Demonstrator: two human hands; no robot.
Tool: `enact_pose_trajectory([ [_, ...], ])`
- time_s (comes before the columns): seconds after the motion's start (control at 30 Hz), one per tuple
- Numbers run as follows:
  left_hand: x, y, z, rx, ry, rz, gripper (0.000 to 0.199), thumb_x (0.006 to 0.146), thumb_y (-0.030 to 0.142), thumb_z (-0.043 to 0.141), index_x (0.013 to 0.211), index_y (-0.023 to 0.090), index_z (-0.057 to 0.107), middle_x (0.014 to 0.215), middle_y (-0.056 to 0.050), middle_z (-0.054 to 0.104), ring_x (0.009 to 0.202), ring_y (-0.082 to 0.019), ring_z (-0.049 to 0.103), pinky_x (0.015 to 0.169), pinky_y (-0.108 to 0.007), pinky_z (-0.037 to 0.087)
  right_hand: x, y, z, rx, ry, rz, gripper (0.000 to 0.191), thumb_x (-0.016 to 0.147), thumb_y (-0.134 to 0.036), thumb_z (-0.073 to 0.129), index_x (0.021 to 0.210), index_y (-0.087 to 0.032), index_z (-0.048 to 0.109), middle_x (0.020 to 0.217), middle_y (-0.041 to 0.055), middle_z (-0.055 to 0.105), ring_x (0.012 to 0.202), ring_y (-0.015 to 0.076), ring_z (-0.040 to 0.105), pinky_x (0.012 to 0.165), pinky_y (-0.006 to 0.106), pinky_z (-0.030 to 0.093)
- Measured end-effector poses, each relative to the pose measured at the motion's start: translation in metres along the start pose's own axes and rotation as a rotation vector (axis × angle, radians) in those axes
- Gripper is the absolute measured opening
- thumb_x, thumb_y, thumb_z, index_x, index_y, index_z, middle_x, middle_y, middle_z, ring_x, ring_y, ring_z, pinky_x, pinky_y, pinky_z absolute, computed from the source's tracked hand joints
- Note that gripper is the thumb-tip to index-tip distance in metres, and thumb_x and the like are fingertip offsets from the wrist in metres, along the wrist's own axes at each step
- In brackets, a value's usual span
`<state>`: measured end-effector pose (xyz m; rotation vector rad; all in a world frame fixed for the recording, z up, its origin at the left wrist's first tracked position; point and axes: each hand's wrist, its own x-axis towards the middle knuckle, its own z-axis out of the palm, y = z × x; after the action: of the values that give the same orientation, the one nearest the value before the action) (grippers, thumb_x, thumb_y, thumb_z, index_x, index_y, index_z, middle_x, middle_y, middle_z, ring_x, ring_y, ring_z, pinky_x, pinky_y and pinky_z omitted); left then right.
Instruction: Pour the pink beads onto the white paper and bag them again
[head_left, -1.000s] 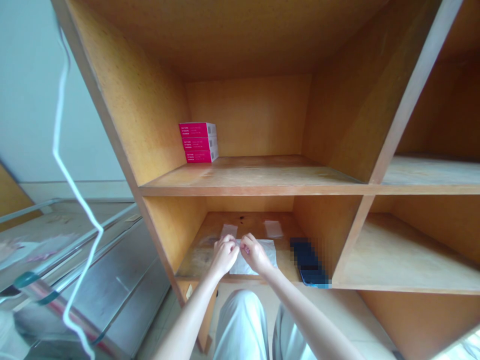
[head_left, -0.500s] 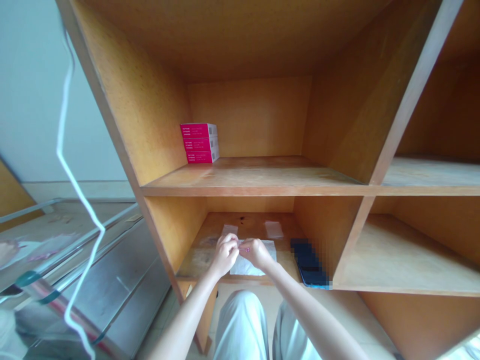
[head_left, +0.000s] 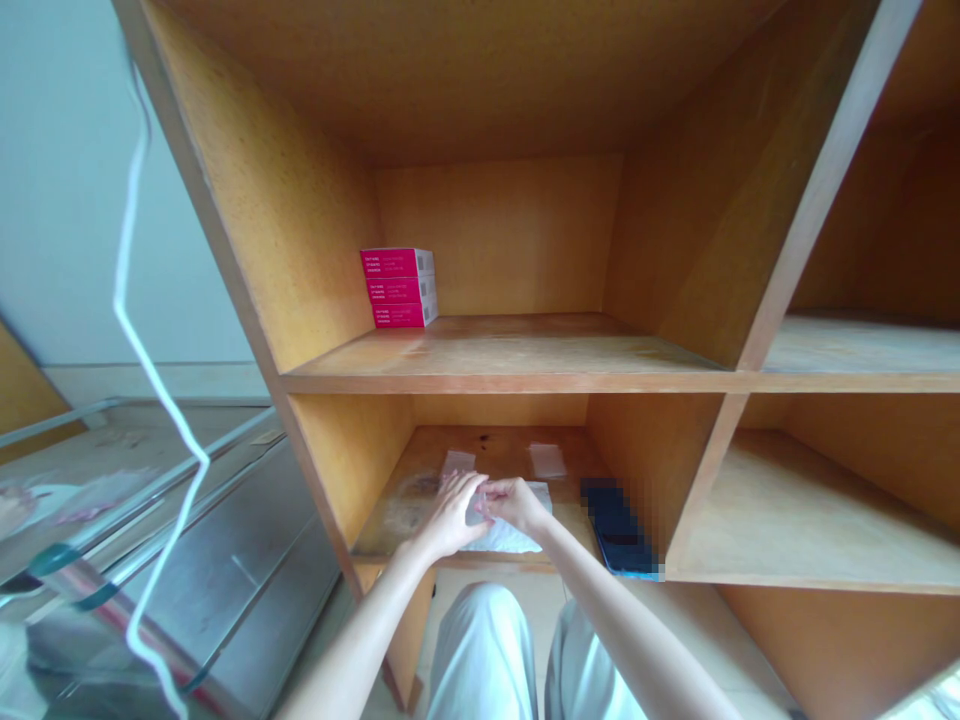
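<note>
Above a white sheet (head_left: 517, 537) on the lower shelf, my left hand (head_left: 452, 517) curves round a small clear plastic bag (head_left: 475, 511), thumb apart from the fingers. My right hand (head_left: 517, 502) meets it from the right, fingers pinched at the bag's edge; anything else between its fingertips is too small to make out. Just behind my left hand lies a small clear packet (head_left: 459, 461). A second clear packet (head_left: 548, 460) lies flat farther right at the back.
Three stacked pink boxes (head_left: 399, 289) stand on the upper shelf (head_left: 525, 345). A dark, partly pixelated object (head_left: 626, 535) lies at the lower shelf's right. A white cable (head_left: 161, 385) hangs at left beside a metal cart (head_left: 217, 540).
My left hand has opened from a pinch into a wider curve, and the clear bag now shows in it. My right hand stays close to the same place.
</note>
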<state>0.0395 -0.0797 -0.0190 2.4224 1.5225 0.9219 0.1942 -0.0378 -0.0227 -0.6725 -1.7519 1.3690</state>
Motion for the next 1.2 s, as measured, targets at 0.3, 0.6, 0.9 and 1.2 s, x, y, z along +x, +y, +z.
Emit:
enact_pose_trajectory([
  [0.3, -0.001, -0.005, 0.007, 0.006, -0.012, -0.019, 0.058, 0.067, 0.033, 0.062, 0.12, 0.025, 0.042, 0.122, -0.007, 0.051, 0.118, -0.028, 0.04, 0.103, -0.048, 0.021, -0.006, -0.001, -0.005, 0.034, -0.019, 0.043, 0.027, 0.064, -0.037, 0.064, 0.076, -0.013, 0.069, 0.067, 0.0017, 0.064, 0.06, 0.0122, 0.054, 0.057, 0.023, 0.039],
  [0.6, -0.003, -0.006, 0.01, 0.001, -0.031, -0.004, 0.056, 0.069, 0.038, 0.062, 0.119, 0.023, 0.041, 0.115, -0.008, 0.052, 0.111, -0.026, 0.045, 0.094, -0.043, 0.034, -0.007, 0.002, -0.008, 0.044, -0.036, 0.12, 0.035, 0.06, -0.045, 0.066, 0.074, -0.013, 0.068, 0.068, 0.0028, 0.063, 0.061, 0.0123, 0.054, 0.057, 0.023, 0.04],
  [0.9, -0.006, -0.025, 0.016, 0.102, 0.048, 0.015, 0.045, 0.079, 0.043, 0.047, 0.117, 0.021, 0.041, 0.114, -0.008, 0.053, 0.108, -0.023, 0.046, 0.094, -0.042, 0.034, 0.0, 0.011, -0.035, 0.07, 0.167, 0.246, 0.027, 0.066, -0.034, 0.061, 0.081, -0.012, 0.065, 0.075, 0.0073, 0.066, 0.061, 0.0141, 0.059, 0.058, 0.025, 0.044],
  [1.2, -0.01, -0.041, 0.052, 0.166, 0.231, -0.108, 0.046, 0.08, 0.044, 0.045, 0.117, 0.018, 0.042, 0.113, -0.012, 0.054, 0.107, -0.025, 0.048, 0.09, -0.041, 0.037, -0.001, 0.051, -0.06, -0.605, 0.221, 0.191, 0.021, 0.064, -0.006, 0.047, 0.069, -0.014, 0.067, 0.075, 0.0081, 0.068, 0.069, 0.0182, 0.06, 0.063, 0.025, 0.041],
])
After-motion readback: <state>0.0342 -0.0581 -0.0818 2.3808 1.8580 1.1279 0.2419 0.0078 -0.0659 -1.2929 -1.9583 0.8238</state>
